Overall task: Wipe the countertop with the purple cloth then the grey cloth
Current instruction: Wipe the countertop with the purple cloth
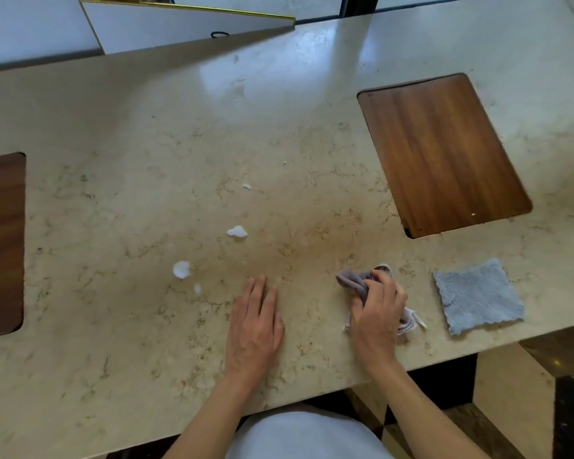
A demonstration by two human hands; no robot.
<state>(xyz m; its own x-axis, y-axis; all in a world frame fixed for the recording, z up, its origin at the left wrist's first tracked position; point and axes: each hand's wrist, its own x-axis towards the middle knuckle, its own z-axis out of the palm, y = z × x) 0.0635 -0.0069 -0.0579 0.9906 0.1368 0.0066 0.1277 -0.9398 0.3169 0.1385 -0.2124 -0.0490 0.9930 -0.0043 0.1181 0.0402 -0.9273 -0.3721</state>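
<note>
Though bunched, purple cloth w/in right hand grip.

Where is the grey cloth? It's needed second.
The grey cloth lies flat at the counter's near right edge, just right of the right hand, below the wooden inset.

No text, label, brand, number or sign can be read anywhere in the picture. The counter, the purple cloth, the grey cloth and the two wooden boards set into the stone all show plain surfaces with no print or marking on them.
</note>
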